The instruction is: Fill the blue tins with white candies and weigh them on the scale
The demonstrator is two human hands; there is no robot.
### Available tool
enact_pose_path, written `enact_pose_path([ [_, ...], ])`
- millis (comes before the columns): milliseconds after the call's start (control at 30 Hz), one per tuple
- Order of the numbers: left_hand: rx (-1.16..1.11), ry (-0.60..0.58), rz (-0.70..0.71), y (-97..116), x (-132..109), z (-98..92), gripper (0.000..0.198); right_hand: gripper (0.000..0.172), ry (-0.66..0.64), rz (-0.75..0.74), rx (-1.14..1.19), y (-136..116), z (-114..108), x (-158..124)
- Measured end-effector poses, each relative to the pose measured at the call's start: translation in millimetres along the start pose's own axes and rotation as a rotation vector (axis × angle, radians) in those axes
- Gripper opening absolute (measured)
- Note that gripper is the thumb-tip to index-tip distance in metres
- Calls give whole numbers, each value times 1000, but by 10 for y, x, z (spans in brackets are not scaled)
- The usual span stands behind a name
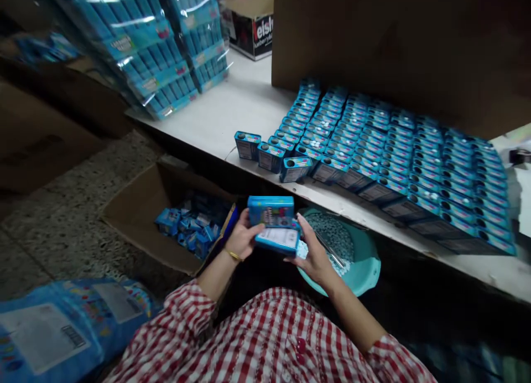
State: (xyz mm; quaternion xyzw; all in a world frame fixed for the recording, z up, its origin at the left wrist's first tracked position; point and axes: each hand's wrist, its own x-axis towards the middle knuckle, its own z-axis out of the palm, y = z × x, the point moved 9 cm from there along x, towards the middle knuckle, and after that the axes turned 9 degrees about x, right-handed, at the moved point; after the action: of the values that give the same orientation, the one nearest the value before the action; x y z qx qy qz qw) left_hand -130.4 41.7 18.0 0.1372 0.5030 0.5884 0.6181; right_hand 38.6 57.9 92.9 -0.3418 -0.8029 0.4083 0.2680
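- A small blue box sits upright between the person's two hands, in the near middle of the scene, with a second blue box lying flat just below it, its pale label side facing up.
- The left hand grips both boxes from the left, thumb laid along the near edge of the flat one and fingers curled behind; a thin gold bangle circles its wrist.
- The right hand closes on the right ends of the boxes, fingers bent around them and palm turned inward.
- Just behind and under the right hand stands a teal basin filled with small pale tablets.
- Farther off, a white table carries tight rows of the same blue boxes, standing upright with a round hole in each top; three stand apart at the left end of the rows.
- On the far left of the table leans a stack of plastic-wrapped packs, with a dark carton behind it.
- On the floor to the left, an open cardboard box holds a loose heap of blue boxes.
- At the near left lies a blue printed bag; the red-and-white checked sleeves fill the near edge.
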Motion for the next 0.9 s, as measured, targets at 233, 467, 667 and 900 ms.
enact_pose_path([
  [233,-110,-267,-149,-214,24,1122,52,36,254,-106,-253,-175,-1200,-233],
  [467,39,-49,101,-105,324,868,53,47,355,180,-847,138,-2042,-64],
  [667,422,-7,431,190,260,818,50,52,381,194,-980,368,-2082,-33],
  [900,759,-187,656,455,-64,1223,38,57,121,-90,-452,-133,-1167,261],
])
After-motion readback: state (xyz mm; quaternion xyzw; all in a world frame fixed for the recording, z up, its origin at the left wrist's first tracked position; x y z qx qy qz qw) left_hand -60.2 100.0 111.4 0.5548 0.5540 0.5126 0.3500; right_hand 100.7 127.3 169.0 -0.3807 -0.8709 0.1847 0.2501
